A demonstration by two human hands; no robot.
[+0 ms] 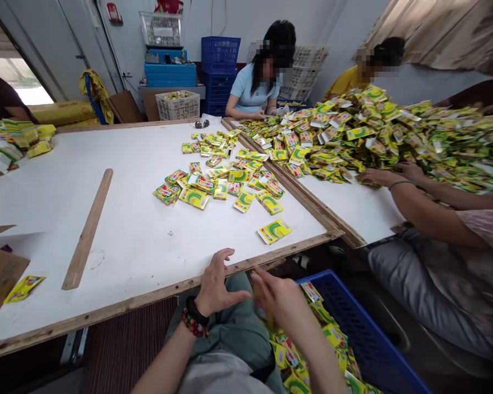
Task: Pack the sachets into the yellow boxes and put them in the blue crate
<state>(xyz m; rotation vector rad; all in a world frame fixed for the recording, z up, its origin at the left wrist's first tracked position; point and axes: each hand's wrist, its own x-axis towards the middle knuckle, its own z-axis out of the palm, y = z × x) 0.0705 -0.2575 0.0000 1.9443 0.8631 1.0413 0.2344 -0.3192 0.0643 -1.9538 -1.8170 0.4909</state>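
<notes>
My left hand (218,284) is at the table's front edge, thumb and fingers spread apart, with nothing in it. Just to its right, my right hand (281,298) is closed on a small yellow box (262,301), blurred by motion, above the blue crate. One yellow-and-green box (274,231) lies alone on the white table (135,230) beyond my hands. Farther back is a loose spread of similar small boxes (219,180). Under my right forearm, more of these boxes (289,355) lie in the blue crate (373,328).
A wooden strip (88,230) lies on the table at left, near a cardboard box (0,279). A wooden divider (295,189) separates a large heap of boxes (361,131) at right. A co-worker's hands (388,175) touch that heap; other people sit behind it.
</notes>
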